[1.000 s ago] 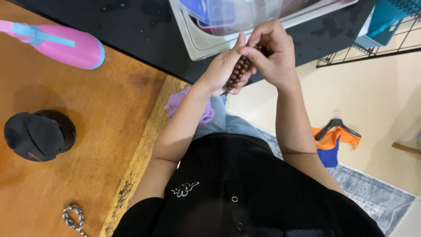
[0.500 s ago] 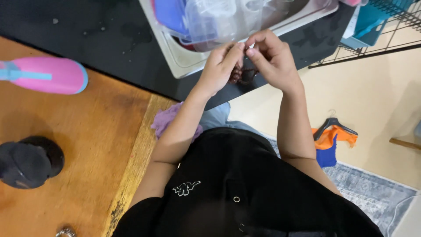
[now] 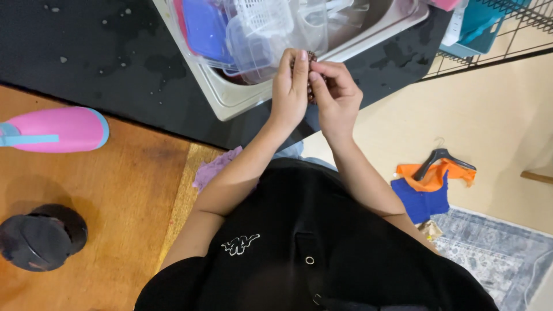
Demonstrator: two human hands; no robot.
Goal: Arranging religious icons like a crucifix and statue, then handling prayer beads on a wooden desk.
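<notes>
A: Head view, item one?
B: String of dark brown beads (image 3: 311, 78), pinched between left hand (image 3: 290, 86) and right hand (image 3: 337, 95); fingers of both closed on it, mostly hidden behind them. Held above near edge of steel sink (image 3: 230, 98).

A: Containers, packages?
B: Clear plastic tubs (image 3: 259, 34) and blue lid (image 3: 203, 26) piled in sink, far centre. Teal bin (image 3: 481, 26) on wire rack (image 3: 518, 34), far right. No label legible.

A: Change since earlier frame?
B: Hands raised farther over sink; beads less exposed than a second ago. Pink bottle (image 3: 57, 129) and black cap (image 3: 40, 236) now lower left in view; metal chain gone from view.

A: Surroundings?
B: Black wet countertop (image 3: 103, 63), far left. Wooden table (image 3: 115, 219), near left. Purple cloth (image 3: 216, 167) by left forearm. Orange and blue garment with black hanger (image 3: 432, 178) on floor, right; patterned rug (image 3: 495, 253), near right.

A: Obstructions?
B: Fingers covering most of beads.
</notes>
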